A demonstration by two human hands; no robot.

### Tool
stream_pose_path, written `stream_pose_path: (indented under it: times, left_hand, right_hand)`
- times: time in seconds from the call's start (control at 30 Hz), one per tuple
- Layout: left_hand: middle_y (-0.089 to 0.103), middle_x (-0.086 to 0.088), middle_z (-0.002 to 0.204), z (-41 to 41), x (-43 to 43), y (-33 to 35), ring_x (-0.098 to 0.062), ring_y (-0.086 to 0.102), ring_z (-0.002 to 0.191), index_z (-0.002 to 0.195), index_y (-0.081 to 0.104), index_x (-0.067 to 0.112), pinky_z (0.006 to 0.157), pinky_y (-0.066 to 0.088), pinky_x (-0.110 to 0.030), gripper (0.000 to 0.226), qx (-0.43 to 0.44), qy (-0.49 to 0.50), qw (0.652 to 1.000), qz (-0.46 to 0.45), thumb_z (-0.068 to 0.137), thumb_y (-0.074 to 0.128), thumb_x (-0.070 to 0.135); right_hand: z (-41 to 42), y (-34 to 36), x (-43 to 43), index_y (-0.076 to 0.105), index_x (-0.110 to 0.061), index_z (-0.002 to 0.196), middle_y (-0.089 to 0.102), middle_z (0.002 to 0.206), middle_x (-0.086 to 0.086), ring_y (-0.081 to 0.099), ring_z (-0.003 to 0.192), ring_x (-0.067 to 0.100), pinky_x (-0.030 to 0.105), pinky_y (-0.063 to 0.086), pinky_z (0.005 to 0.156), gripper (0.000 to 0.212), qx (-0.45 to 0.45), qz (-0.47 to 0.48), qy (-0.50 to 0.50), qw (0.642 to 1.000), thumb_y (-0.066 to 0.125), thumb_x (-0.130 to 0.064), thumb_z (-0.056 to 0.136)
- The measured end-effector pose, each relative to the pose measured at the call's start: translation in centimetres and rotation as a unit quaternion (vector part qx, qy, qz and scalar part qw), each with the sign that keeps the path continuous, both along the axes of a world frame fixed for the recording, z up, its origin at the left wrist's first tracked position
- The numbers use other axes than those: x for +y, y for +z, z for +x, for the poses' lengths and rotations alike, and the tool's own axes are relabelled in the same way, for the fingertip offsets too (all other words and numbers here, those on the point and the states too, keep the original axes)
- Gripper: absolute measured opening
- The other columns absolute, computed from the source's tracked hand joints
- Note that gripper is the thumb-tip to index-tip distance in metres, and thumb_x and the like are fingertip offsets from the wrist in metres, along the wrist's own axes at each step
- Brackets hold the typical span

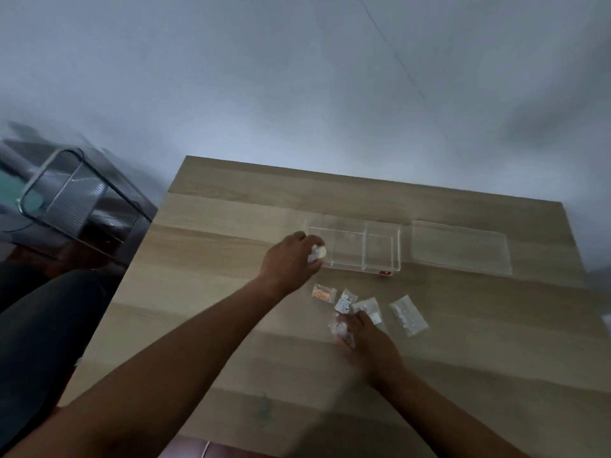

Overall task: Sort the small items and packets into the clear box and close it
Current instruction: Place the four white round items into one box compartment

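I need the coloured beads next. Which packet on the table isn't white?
The orange packet, leftmost of the row, just below the left hand; the others hold white bits.

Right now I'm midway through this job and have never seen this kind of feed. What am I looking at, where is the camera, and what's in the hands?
There is no machine here: a person works with two bare hands, and the single picture comes from a camera worn on their head, looking down at a wooden table. The left hand holds a small white item at the left end of an open clear box with dividers. The box's lid lies flat to its right. The right hand is on a packet. Nearby lie an orange packet and three whitish ones. The picture is blurred, so the contents are unclear.
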State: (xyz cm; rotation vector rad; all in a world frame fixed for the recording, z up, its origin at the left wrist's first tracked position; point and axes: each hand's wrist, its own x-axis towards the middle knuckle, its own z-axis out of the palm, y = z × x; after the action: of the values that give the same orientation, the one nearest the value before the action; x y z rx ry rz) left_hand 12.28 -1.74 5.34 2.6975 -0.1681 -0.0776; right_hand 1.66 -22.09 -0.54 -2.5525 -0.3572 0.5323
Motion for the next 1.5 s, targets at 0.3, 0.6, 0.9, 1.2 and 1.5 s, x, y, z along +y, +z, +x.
stream_pose_path:
  times: [0.3,0.6,0.9,1.2,1.5]
  left_hand:
    - [0.061,-0.008,0.121,7.6,-2.3,-1.3,-0.029,0.058,0.115,0.122,0.059,0.022,0.087,0.051,-0.040,0.037,0.074,-0.105,0.970,0.208,0.085,0.062,0.029]
    - [0.069,-0.005,0.111,8.4,-3.0,-3.3,-0.025,0.065,0.105,0.108,0.065,0.025,0.104,0.027,-0.044,0.025,-0.010,-0.160,0.944,0.289,0.086,0.058,0.036]
    - [0.064,-0.003,0.123,7.6,-1.9,-2.9,-0.026,0.056,0.117,0.125,0.057,0.032,0.109,0.024,-0.047,0.041,-0.029,-0.107,0.967,0.230,0.085,0.060,0.036]
    - [0.071,-0.010,0.105,4.3,1.0,-2.7,-0.025,0.066,0.100,0.115,0.066,0.018,0.085,0.046,-0.027,0.035,0.092,0.252,0.945,-0.189,0.081,0.065,0.018]
    - [0.078,-0.011,0.092,3.0,1.6,-3.8,-0.023,0.074,0.075,0.105,0.074,0.012,0.077,0.062,-0.040,0.031,0.151,0.293,0.889,-0.319,0.074,0.068,0.012]
  right_hand:
    - [-0.7,0.5,-1.9,0.047,-0.027,0.133,0.052,0.128,0.002,0.063,0.100,0.024,0.035,0.052,0.079,0.045,-0.005,0.008,-0.052,0.999,0.048,-0.042,0.090]
    - [-0.1,1.3,-3.9,0.052,-0.024,0.128,0.058,0.114,0.003,0.064,0.091,0.022,0.034,0.052,0.073,0.043,-0.026,0.032,-0.108,0.993,0.054,-0.039,0.088]
    - [3.4,3.1,-3.5,0.057,-0.021,0.123,0.058,0.118,0.003,0.065,0.093,0.021,0.034,0.054,0.078,0.038,-0.059,0.079,-0.113,0.989,0.062,-0.033,0.087]
    - [13.9,6.4,0.6,0.059,-0.021,0.120,0.060,0.108,0.007,0.063,0.091,0.023,0.032,0.050,0.077,0.036,-0.097,0.085,-0.041,0.991,0.064,-0.029,0.085]
    - [19.0,5.3,6.8,0.058,-0.026,0.115,0.063,0.112,0.005,0.063,0.095,0.029,0.031,0.042,0.070,0.033,-0.086,-0.059,0.057,0.993,0.062,-0.036,0.084]
